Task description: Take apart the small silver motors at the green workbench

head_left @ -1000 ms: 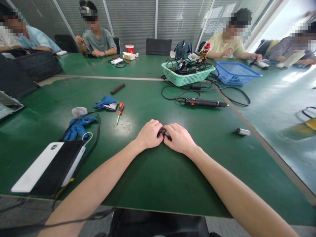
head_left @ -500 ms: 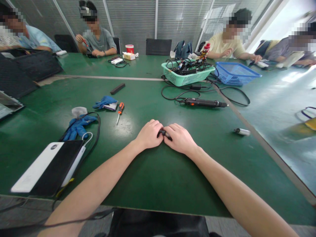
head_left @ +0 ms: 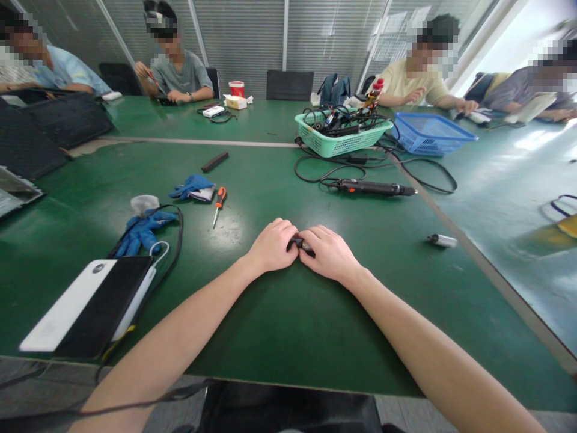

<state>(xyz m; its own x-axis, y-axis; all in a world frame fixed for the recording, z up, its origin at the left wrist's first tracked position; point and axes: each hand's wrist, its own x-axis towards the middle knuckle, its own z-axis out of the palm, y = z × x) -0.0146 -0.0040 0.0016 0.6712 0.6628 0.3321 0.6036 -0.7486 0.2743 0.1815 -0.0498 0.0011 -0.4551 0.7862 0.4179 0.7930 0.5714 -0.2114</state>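
- The left hand (head_left: 273,245) and right hand (head_left: 328,254) lie close together at the lower middle of the frame, resting on the green worktop (head_left: 288,325).
- Both hands' fingers (head_left: 288,231) are curled and pressed in from either side, pinching a small dark object (head_left: 300,243) between them; most of it is hidden, so its exact kind cannot be told.
- At the lower left of the frame lies a flat black-and-white device (head_left: 85,304), with a black cable (head_left: 180,240) curving past it.
- Just above that device lies a blue glove (head_left: 144,233), touching the cable, and a second blue glove (head_left: 192,187) lies farther up.
- Left of the hands, an orange-handled screwdriver (head_left: 219,205) lies on the worktop.
- To the right, near the worktop's seam, lies a small silver cylinder (head_left: 442,240).
- Above the hands, a black electric screwdriver (head_left: 374,189) lies among looping cords.
- Farther up, a green plastic basket (head_left: 342,135) holds tangled cables, beside a blue plastic basket (head_left: 430,133).
- At the far edge of the frame, four co-workers (head_left: 178,72) sit along the worktop; one at the upper left holds a thin tool.
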